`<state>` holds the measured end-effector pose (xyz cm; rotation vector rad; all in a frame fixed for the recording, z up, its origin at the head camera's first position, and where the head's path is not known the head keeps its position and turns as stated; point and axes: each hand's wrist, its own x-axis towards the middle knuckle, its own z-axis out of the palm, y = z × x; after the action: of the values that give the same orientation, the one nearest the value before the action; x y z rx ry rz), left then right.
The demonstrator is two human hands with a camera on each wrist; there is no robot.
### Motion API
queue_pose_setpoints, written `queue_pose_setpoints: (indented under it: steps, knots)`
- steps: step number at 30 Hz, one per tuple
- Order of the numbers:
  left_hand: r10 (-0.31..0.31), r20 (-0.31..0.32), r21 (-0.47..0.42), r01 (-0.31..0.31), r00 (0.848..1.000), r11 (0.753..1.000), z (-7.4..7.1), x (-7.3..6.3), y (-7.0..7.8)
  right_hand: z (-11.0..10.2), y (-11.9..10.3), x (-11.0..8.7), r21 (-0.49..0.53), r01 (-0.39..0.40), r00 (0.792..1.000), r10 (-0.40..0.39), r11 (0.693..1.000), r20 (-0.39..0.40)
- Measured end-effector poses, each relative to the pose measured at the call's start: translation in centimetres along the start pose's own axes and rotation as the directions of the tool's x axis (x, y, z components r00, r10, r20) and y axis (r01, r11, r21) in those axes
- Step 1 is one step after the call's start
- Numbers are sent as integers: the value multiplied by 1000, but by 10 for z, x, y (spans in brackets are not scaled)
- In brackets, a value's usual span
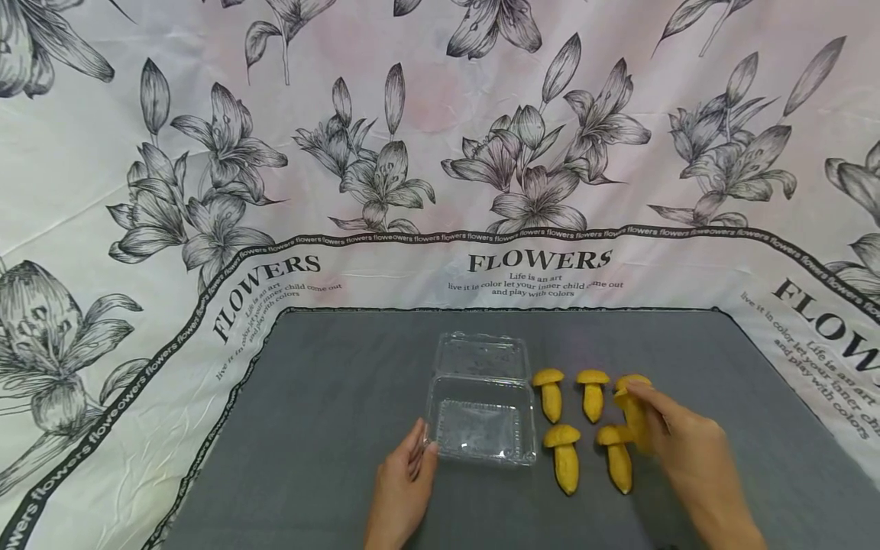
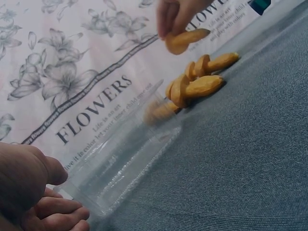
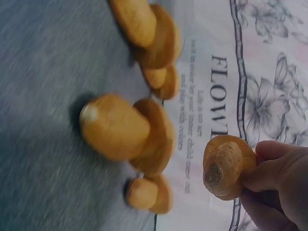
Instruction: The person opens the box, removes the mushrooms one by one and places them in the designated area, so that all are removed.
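Note:
A clear plastic clamshell box (image 1: 481,388) lies with its lid folded back on the grey cloth. My left hand (image 1: 404,485) holds the box's near left edge between thumb and fingers; in the left wrist view, the thumb (image 2: 55,171) is above the curled fingers. My right hand (image 1: 694,451) pinches a yellow mushroom (image 3: 224,168) by its cap, its stem end facing the right wrist camera. That mushroom is lifted off the cloth. Several similar mushrooms stand in two rows right of the box, among them a near one (image 1: 566,462) and a far one (image 1: 548,397).
Grey cloth (image 1: 330,428) covers the table. Behind it hangs a white sheet (image 1: 385,267) printed with flowers and lettering, which also borders both sides. A dark green object (image 2: 260,6) shows near the right hand in the left wrist view.

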<state>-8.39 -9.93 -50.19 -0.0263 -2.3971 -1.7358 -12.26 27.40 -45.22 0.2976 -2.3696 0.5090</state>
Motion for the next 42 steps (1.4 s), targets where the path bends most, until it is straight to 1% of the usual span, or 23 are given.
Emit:
queue_pose_setpoints:
  steps: [4,6,12,19,23,28,31,34,38,42]
  knots:
    - [-9,1,7,9,1000,1000,0,1,1,-2,9,-5,-23,-39,999,39,999,13]
    - [-12,-1,10,12,1000,1000,0,1,2,-3,12,-7,-30,-45,999,46,999,14]
    - [-16,-14,10,16,1000,1000,0,0,3,-4,17,-13,-44,-61,996,63,997,65]
    - [-18,-18,12,18,1000,1000,1,0,2,-4,20,-17,-46,-70,995,73,997,69]
    - [-11,-20,19,11,1000,1000,1,-1,2,-4,22,-21,-48,-85,991,90,995,104]
    - [-2,-26,16,3,1000,1000,2,-1,4,-4,25,-27,-46,-90,988,95,995,125]
    - [-5,-26,17,6,1000,1000,1,-1,4,-2,25,-29,-45,-79,989,84,996,124]
    - [-7,-24,20,7,1000,1000,1,-2,5,-2,27,-30,-53,-68,987,75,996,139]
    - [-6,-27,21,7,1000,1000,2,-2,5,-2,29,-32,-54,-76,977,85,996,194]
    - [-9,-31,16,10,999,1000,2,-2,5,-2,31,-33,-54,-94,963,105,994,250]
